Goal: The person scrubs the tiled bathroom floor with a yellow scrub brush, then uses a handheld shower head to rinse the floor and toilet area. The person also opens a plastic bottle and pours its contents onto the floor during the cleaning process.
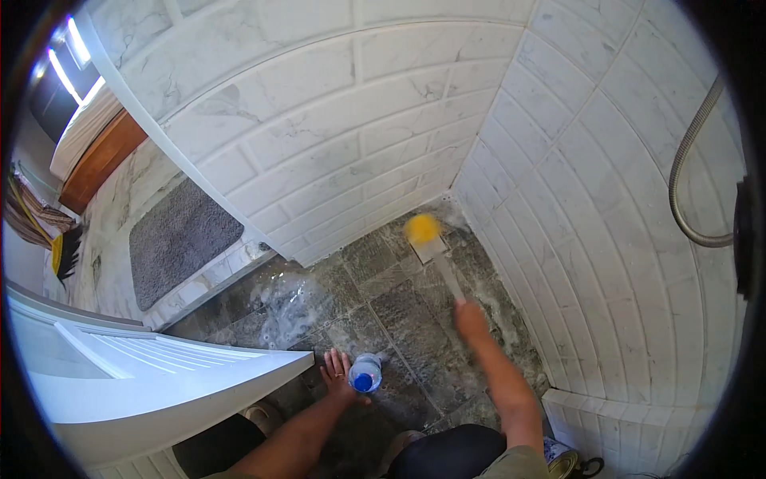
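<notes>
My right hand (471,321) grips the pale handle of a scrub brush (450,278) with a round yellow head. The blurred head is down by the grey tiled floor (401,311) near the far corner. A pale square plate, perhaps a drain cover, shows just under the head. With fingers spread, my left hand (339,377) leans on the floor. Right beside it stands a clear plastic bottle (365,372) with a blue cap; I cannot tell whether the thumb touches it. White suds (293,308) lie on the wet tiles left of centre.
Marble-look tiled walls (383,114) meet at the far corner. A white door (179,371) juts in from the left. Past the raised sill lie a grey bath mat (185,239) and a broom (63,254). A metal shower hose (682,161) hangs at right; a tin (561,461) stands low right.
</notes>
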`<state>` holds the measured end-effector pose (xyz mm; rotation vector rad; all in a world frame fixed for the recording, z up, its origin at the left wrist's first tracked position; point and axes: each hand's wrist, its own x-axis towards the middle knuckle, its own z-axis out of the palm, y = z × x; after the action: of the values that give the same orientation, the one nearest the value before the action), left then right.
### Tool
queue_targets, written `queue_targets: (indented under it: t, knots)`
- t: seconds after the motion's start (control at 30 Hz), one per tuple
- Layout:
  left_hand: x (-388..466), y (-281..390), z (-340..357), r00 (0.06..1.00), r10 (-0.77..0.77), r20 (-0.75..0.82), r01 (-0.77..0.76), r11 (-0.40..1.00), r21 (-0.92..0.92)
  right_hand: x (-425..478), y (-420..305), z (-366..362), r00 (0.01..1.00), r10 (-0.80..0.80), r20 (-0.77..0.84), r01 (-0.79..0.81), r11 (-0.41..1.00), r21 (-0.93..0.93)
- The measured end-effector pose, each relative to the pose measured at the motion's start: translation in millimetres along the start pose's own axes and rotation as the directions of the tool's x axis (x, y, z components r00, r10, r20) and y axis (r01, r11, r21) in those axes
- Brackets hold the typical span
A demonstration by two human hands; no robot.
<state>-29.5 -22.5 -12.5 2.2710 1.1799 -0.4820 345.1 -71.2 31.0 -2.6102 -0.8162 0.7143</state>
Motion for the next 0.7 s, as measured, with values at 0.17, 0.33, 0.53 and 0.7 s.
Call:
queue_targets:
  t: [0.17,0.33,0.53,0.7]
  knots:
    - [0,-1,3,0.999,-0.009,0.042,0.007,0.999,0.038,-49,1,3,0.986,0.131,0.106,-0.140,0.986,0.089]
    - [6,-7,11,0.997,-0.034,0.062,0.032,0.999,0.040,-151,-2,10,0.934,-0.044,0.355,0.139,0.959,-0.247]
    - [7,-6,3,0.996,0.004,0.084,-0.015,0.993,0.121,-164,92,-10,0.915,0.402,-0.044,-0.382,0.894,0.232]
    - [1,24,-19,0.972,-0.057,0.228,0.002,0.973,0.233,-229,36,53,0.989,0.010,0.151,-0.029,0.991,0.127]
